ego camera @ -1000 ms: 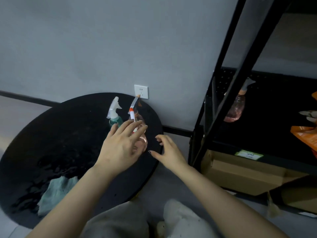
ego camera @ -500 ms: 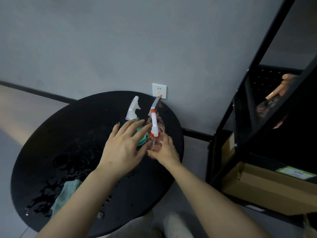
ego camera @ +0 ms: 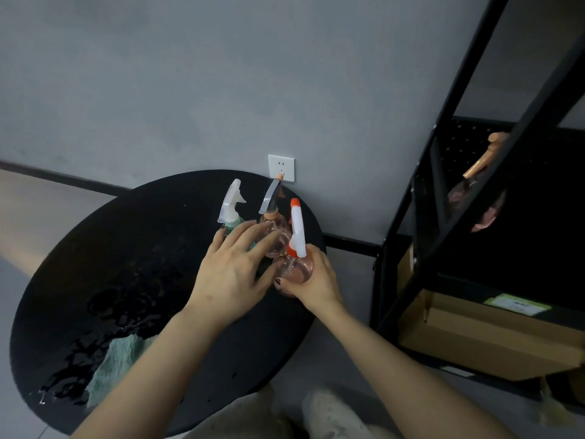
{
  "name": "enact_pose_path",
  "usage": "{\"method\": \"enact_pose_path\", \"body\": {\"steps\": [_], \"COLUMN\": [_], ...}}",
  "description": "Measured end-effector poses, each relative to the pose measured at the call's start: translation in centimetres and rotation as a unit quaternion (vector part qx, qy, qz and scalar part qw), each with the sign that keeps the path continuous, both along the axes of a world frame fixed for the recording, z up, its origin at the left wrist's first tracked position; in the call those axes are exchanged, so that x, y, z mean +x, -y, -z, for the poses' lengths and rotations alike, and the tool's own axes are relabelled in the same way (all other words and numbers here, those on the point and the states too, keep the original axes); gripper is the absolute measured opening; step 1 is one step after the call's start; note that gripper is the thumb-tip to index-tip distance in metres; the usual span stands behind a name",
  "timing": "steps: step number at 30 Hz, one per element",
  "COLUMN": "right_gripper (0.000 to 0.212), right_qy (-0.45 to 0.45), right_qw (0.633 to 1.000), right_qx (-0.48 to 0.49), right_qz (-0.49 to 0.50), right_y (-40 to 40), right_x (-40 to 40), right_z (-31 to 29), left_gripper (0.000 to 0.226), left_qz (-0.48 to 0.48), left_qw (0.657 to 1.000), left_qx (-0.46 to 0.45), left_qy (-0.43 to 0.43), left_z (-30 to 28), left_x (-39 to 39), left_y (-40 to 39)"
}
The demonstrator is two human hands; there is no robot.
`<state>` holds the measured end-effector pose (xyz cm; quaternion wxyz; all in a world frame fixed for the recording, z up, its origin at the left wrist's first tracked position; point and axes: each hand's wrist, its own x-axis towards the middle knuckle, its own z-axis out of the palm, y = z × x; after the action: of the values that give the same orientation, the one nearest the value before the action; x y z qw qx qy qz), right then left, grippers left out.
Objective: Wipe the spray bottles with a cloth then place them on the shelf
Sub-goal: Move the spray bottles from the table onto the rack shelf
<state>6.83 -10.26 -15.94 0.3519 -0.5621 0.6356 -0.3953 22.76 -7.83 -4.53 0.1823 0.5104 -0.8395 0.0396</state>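
Observation:
Three spray bottles stand at the far right of a round black table (ego camera: 95, 248). My right hand (ego camera: 313, 280) grips the body of a pink bottle with a white and orange trigger (ego camera: 297, 229). My left hand (ego camera: 234, 267) hovers with fingers spread, its tips resting on a second pink bottle with a grey trigger (ego camera: 272, 201) and hiding most of a green bottle with a white trigger (ego camera: 231, 201). A pale green cloth (ego camera: 117, 362) lies crumpled at the table's near left. On the black shelf (ego camera: 474, 153) to the right stands another pink bottle (ego camera: 474, 191).
Water is spilled across the table around the cloth. A white wall socket (ego camera: 281, 167) sits just behind the bottles. Cardboard boxes (ego camera: 474, 337) fill the shelf's lower level. The shelf's slanted black posts stand between the table and the shelf space.
My right hand reached in from the table's edge and closed on the pink bottle with the orange trigger, then drew it toward me. My left hand stayed spread over the other bottles.

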Motion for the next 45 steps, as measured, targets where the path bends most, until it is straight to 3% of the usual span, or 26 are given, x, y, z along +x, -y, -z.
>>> {"method": "enact_pose_path", "body": {"steps": [3, 13, 19, 22, 26, 32, 35, 41, 45], "right_gripper": [0.065, 0.069, 0.068, 0.074, 0.076, 0.080, 0.082, 0.067, 0.073], "right_qy": [0.005, -0.024, -0.041, -0.057, -0.069, -0.067, -0.074, -0.083, -0.084], "right_qw": [1.000, 0.998, 0.994, 0.990, 0.987, 0.983, 0.981, 0.976, 0.972], "right_qx": [-0.015, -0.048, -0.066, -0.062, -0.050, -0.035, -0.029, -0.014, 0.008], "right_qz": [-0.008, 0.029, 0.080, 0.111, 0.134, 0.165, 0.178, 0.199, 0.219], "right_y": [-2.8, -13.4, -16.8, -17.4, -16.8, -13.1, -10.5, -5.8, -3.6], "right_x": [-2.3, -13.0, -20.0, -23.5, -27.8, -33.1, -34.9, -36.6, -36.5], "right_z": [-3.0, -10.5, -13.8, -14.8, -15.4, -14.6, -13.4, -11.5, -10.8], "left_gripper": [0.049, 0.053, 0.064, 0.065, 0.060, 0.062, 0.062, 0.055, 0.053], "left_qz": [0.018, 0.132, 0.208, 0.198, 0.184, 0.169, 0.168, 0.165, 0.162], "left_qw": [1.000, 0.986, 0.930, 0.909, 0.904, 0.923, 0.932, 0.943, 0.946], "left_qx": [0.016, 0.076, 0.247, 0.287, 0.289, 0.251, 0.236, 0.215, 0.203], "left_qy": [-0.015, -0.074, -0.174, -0.229, -0.255, -0.237, -0.219, -0.195, -0.195], "left_z": [-0.6, -4.8, -5.1, -5.1, -5.4, -5.1, -4.4, -3.0, -2.4], "left_x": [-1.4, -10.4, -18.8, -23.2, -28.4, -33.6, -34.5, -34.8, -34.8], "left_y": [-0.9, -5.4, -7.4, -7.5, -6.8, -4.4, -2.7, 0.2, 1.4]}}
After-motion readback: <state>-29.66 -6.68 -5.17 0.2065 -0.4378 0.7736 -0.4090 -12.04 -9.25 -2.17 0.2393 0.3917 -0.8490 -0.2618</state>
